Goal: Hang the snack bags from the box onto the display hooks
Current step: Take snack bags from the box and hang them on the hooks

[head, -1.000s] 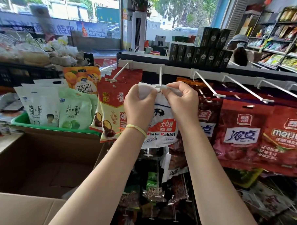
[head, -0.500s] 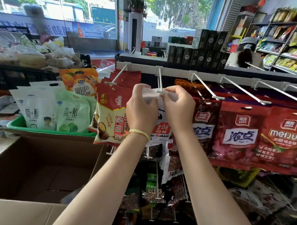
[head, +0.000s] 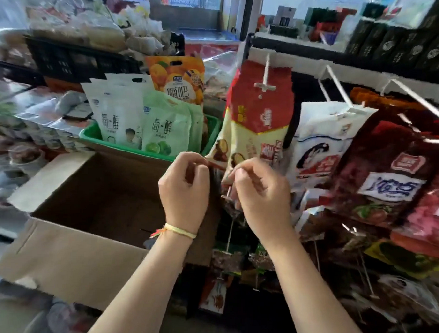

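Nearest: left hand and right hand, two, both curled with fingertips pinched; what they pinch cannot be told. Box, one, no bags visible inside. Beyond: white snack bag, one, hanging on a hook; red-and-yellow bags, a stack, uncountable. Risk: hands low by the lower pegs could snag and dislodge hung stock.

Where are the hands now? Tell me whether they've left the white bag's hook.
Yes. Both the left hand and right hand dropped below the white bag, now hanging on its hook.
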